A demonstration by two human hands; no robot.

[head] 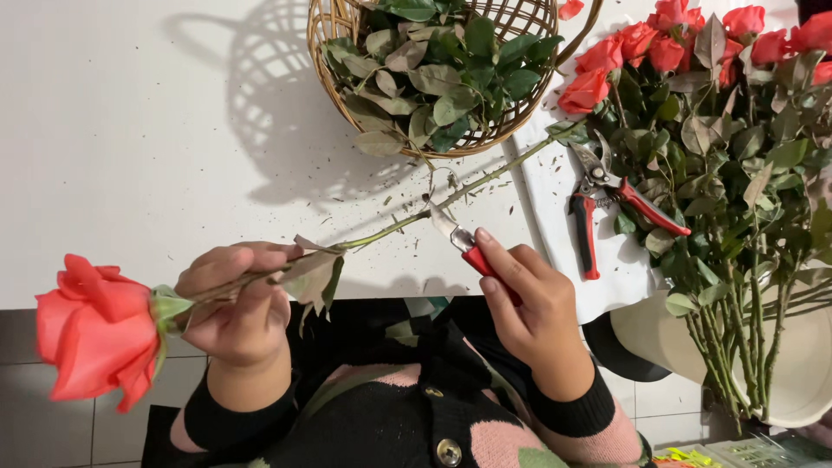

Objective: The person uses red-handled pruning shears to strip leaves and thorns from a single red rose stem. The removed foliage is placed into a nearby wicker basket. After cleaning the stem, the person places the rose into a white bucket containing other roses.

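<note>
Here the left hand (pixel 236 303) is closed around a rose (pixel 100 334) just behind the bloom, fingers wrapped on the upper stem so that the coral-red head sticks out to the left past the table (pixel 130 156) edge. The stem (pixel 451 192) runs from that grip up and to the right across the white tabletop, bare for most of its length, with a few limp leaves hanging close to the left hand and a small leaf at the far tip near the basket (pixel 433 74). The right hand (pixel 529 303) is clamped on a small red-handled knife (pixel 459 241), thumb and fingers pinched round the handle, and the short blade lies against the stem about midway along it. The wicker basket stands at the top of the table and holds a heap of stripped green leaves. Fine green scraps are scattered over the table below it. To the right, red-handled pruners (pixel 607 204) lie on the white surface with their blades apart, just beside a bunch of roses (pixel 711 104) whose stems go down into a white bucket (pixel 806 364) at the lower right.
</note>
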